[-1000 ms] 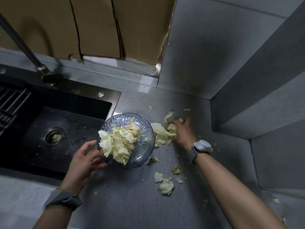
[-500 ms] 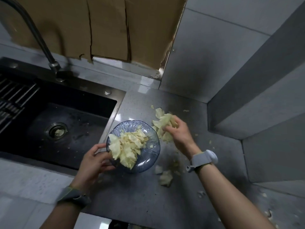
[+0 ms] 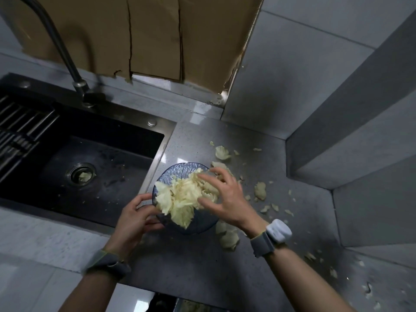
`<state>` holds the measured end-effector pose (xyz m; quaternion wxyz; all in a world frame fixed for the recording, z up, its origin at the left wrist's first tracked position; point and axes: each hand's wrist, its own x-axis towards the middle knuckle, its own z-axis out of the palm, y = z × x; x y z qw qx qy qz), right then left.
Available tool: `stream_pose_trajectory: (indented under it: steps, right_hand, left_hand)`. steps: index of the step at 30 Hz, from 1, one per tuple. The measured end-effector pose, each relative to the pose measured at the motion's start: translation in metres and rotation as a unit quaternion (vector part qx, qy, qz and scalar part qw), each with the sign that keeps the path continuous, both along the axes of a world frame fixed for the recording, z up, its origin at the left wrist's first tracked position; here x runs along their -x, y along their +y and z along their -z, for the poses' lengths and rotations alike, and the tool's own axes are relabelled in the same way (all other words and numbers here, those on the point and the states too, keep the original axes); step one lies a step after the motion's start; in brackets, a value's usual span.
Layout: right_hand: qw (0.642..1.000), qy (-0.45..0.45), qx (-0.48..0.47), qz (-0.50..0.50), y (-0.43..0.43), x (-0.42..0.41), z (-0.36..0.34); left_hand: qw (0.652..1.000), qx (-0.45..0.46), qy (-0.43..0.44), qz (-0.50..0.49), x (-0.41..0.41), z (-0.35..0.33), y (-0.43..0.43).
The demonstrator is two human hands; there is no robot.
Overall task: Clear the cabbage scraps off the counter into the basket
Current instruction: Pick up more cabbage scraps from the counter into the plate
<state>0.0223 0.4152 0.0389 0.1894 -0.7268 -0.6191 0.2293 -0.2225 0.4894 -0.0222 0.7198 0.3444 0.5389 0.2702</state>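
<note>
Right hand (image 3: pixel 227 199), fingers spread, presses cabbage (image 3: pixel 182 199) into the basket (image 3: pixel 173 174) (left hand (image 3: pixel 135 218) grips its rim).

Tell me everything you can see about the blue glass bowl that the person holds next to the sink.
The blue ribbed glass bowl is round, translucent and shallow, with fine ridges in its wall. It sits at the grey counter's edge beside the black sink, heaped with pale yellow-green cabbage pieces that hang over its near rim. The left hand grips its near-left rim; the right hand rests open on the cabbage inside.
</note>
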Motion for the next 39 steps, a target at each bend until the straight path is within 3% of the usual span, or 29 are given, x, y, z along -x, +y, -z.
stream_pose_trajectory:
  steps: [2,4,7,10,13,16,18,22,25,33,39]
  right_hand:
    - [0.996,-0.038,-0.043,0.071,0.002,-0.002,0.005]
    - [0.995,-0.052,-0.023,0.081,0.005,-0.003,0.013]
    - [0.999,-0.003,0.041,0.017,0.003,0.007,0.026]
    - [0.994,-0.038,0.088,-0.059,0.004,0.018,0.035]
    - [0.996,0.03,0.053,-0.071,0.012,0.011,0.032]
    - [0.987,0.114,-0.096,0.067,0.018,-0.011,0.033]
    - [0.969,0.088,-0.116,0.198,0.021,-0.034,0.044]
    - [0.922,-0.035,0.058,0.381,0.014,-0.085,0.067]
    - [0.898,-0.006,0.124,0.423,0.011,-0.106,0.077]
    - [0.94,0.098,0.167,0.281,0.067,-0.083,0.081]
    - [0.959,0.031,0.253,0.127,0.1,-0.044,0.082]
  left_hand:
    - [1.0,0.004,0.0,0.006,0.0,0.003,0.002]
    - [1.0,0.008,-0.003,0.009,0.0,0.005,0.005]
    - [1.0,0.008,-0.008,0.0,-0.002,0.005,0.007]
    - [1.0,0.003,0.005,-0.003,0.0,0.005,0.01]
    - [1.0,-0.003,0.027,-0.009,0.007,0.009,0.013]
    - [0.999,-0.008,0.034,-0.014,0.012,0.01,0.017]
    - [0.999,-0.009,0.03,-0.022,0.014,0.01,0.023]
    - [0.999,-0.002,0.023,-0.049,0.015,0.013,0.034]
    - [0.998,-0.001,0.03,-0.058,0.012,0.016,0.042]
    - [0.997,0.005,0.028,-0.068,0.008,0.018,0.058]
    - [0.996,0.003,0.028,-0.084,0.01,0.016,0.067]
